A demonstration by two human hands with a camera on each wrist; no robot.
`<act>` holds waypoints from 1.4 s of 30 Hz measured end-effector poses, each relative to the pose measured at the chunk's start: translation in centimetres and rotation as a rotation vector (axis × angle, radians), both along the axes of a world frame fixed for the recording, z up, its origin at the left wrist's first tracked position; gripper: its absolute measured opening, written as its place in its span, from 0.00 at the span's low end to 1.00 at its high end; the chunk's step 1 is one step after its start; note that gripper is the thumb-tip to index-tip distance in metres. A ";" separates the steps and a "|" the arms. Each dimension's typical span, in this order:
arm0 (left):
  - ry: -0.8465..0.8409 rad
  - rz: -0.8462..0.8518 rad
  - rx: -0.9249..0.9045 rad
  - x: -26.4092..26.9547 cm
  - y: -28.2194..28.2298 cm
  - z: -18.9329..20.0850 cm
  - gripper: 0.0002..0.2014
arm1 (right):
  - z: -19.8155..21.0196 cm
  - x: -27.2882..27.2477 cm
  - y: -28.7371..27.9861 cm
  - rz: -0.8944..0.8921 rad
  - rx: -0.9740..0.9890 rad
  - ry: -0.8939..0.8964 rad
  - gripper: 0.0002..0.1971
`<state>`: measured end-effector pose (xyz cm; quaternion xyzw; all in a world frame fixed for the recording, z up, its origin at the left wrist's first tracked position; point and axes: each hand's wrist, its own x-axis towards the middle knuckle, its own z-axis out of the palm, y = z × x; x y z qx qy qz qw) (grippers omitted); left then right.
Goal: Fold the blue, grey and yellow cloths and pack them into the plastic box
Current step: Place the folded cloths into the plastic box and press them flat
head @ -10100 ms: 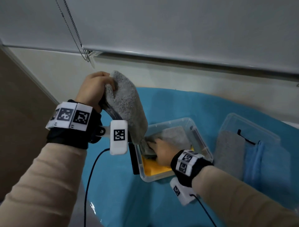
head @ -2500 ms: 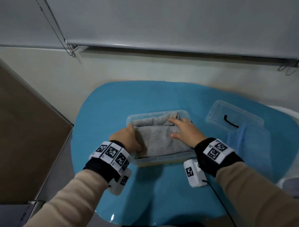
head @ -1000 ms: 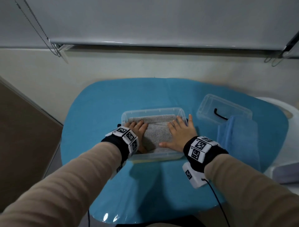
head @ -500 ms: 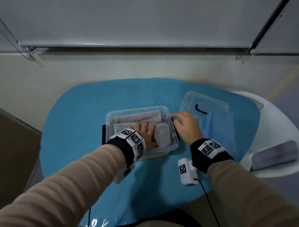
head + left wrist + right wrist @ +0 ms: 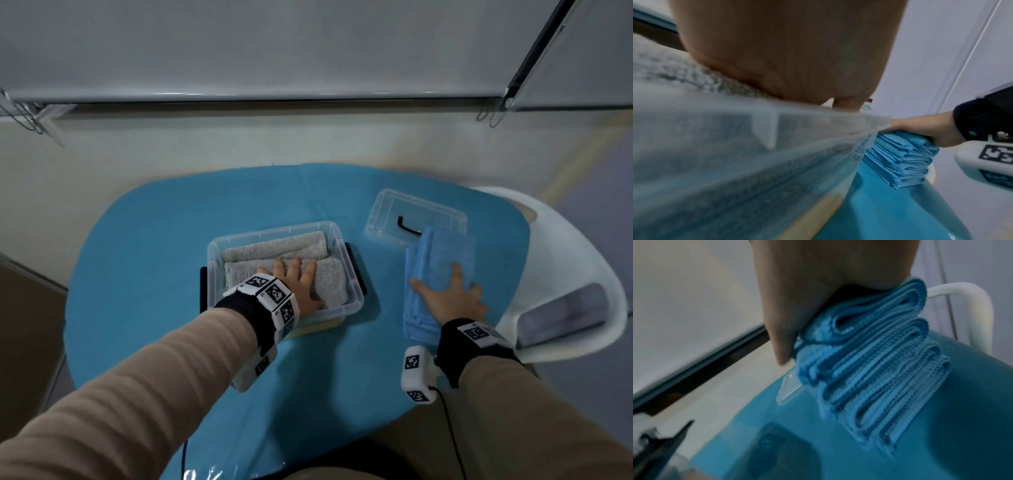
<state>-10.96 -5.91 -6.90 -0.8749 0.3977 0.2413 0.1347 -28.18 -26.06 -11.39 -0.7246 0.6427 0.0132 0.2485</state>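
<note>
The clear plastic box (image 5: 354, 291) stands mid-table with two folded grey cloths (image 5: 274, 246) on top and a yellow cloth (image 5: 325, 324) showing through its bottom wall. My left hand (image 5: 298, 284) lies flat on the nearer grey cloth, fingers straight. A stack of folded blue cloths (image 5: 442, 250) sits right of the box, and my right hand (image 5: 448, 298) rests on it with fingers spread. In the left wrist view the palm (image 5: 787, 56) presses grey pile (image 5: 674, 69) above the box wall (image 5: 735, 146). In the right wrist view the palm (image 5: 818, 280) sits on the blue stack (image 5: 879, 361).
The box's clear lid (image 5: 387, 212) with a black handle lies behind the blue stack, partly under it. A white chair (image 5: 565, 246) stands against the table's right edge. A blue cover lies over the round table (image 5: 154, 257). A wall with a blind lies beyond.
My right hand has left the box's right rim and moved right onto the blue stack. The left hand stays pressed on the grey cloth in the box.
</note>
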 end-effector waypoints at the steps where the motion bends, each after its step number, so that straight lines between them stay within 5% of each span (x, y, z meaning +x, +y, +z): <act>1: -0.006 -0.001 -0.002 0.0 0.0 0.0 0.40 | 0.2 0.1 -0.3 -0.064 0.013 -0.079 0.45; 4: -0.010 0.000 0.001 0.0 0.1 0.0 0.40 | 0.1 0.2 -1.7 -0.289 0.091 -0.356 0.43; 7: -0.005 -0.002 0.009 0.0 0.0 0.1 0.40 | 0.3 -0.3 -1.9 -0.348 0.268 -0.403 0.50; 11: -0.010 0.005 0.008 0.0 0.1 0.1 0.40 | 0.8 -0.6 -2.2 -0.263 0.297 -0.393 0.31; 21: -0.024 -0.008 -0.019 0.3 0.3 -0.3 0.40 | 6.8 3.7 -1.1 0.061 0.056 -0.458 0.28; 26: 0.021 0.001 -0.150 1.1 0.6 0.7 0.36 | 11.5 7.9 1.3 0.303 0.187 -0.764 0.28; 30: 0.282 0.297 -0.639 3.2 1.4 2.5 0.22 | 13.8 9.7 4.6 0.589 0.640 -0.910 0.24; 35: 0.862 1.134 -1.445 5.9 5.5 4.2 0.22 | 13.8 11.6 7.4 0.864 0.892 -0.738 0.23; 38: 1.167 1.070 -1.420 6.3 8.9 4.6 0.38 | 13.0 13.5 8.8 0.993 0.977 -0.539 0.28; 42: 1.165 0.994 -1.264 5.9 10.7 4.2 0.29 | 12.3 15.8 9.5 1.188 0.952 -0.267 0.20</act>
